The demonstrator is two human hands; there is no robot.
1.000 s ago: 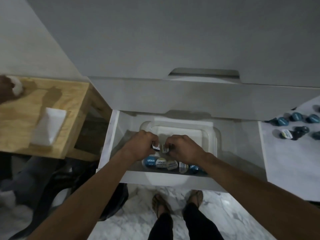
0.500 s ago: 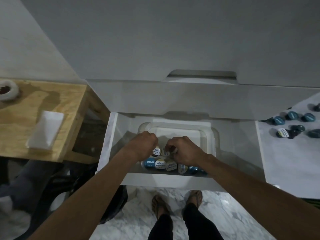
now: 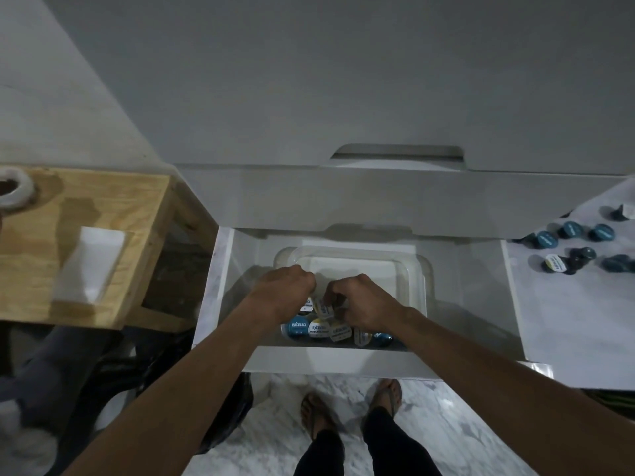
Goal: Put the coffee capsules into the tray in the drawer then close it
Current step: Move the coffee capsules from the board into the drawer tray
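Note:
A white drawer stands pulled open below me, with a clear plastic tray inside it. Several coffee capsules with blue and white lids lie along the tray's near side. Both my hands are down in the tray, fingers curled. My left hand holds a white-lidded capsule under its fingers. My right hand pinches another white-lidded capsule. More capsules, mostly dark blue, are scattered on the white counter to the right.
A wooden table stands at the left with a white sponge-like block and a round white object on it. A shut drawer front with a cut-out handle is above. My feet stand on marble floor under the drawer.
The view drifted slightly. Both hands stayed in the tray, shifting the capsules they hold a little lower, closer to the row below.

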